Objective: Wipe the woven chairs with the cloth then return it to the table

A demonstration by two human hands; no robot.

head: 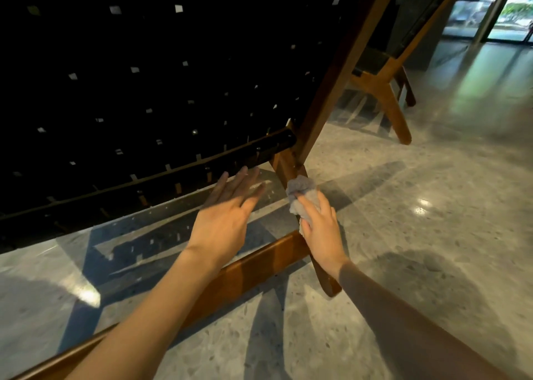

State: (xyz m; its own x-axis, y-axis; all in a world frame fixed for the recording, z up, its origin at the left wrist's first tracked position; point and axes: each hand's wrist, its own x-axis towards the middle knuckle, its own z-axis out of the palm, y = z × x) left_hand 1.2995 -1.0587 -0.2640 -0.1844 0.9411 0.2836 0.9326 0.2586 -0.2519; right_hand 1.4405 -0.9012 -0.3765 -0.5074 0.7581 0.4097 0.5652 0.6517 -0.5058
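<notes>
A polished grey speckled stone floor [403, 206] fills the lower part of the view, with bright patches of reflected light and long shadows. Glass doors [513, 7] with greenery beyond them show at the far upper right.

A woven chair [144, 76] fills the upper left, seen close up and from low down. Its panel is made of black interlaced straps with small gaps where light comes through, and it is set in a warm brown wooden frame. A second chair [386, 91] with the same wooden legs stands behind it to the right.

The right hand [323, 232] holds a crumpled pale grey cloth [302, 192]. Its grip is closed around the cloth, with the fingers curled over it and pressing it against the chair's slanted wooden leg [285, 166], just above where a low wooden crossbar [259, 261] meets the leg.

The left hand [225, 221] is held palm down just left of the cloth. Its grip is fully open and holds nothing, and the fingers are straight and slightly spread. The fingertips reach up to the bottom rail of the woven panel, but it is unclear whether they touch it. Both forearms are bare and extend in from the bottom edge.
</notes>
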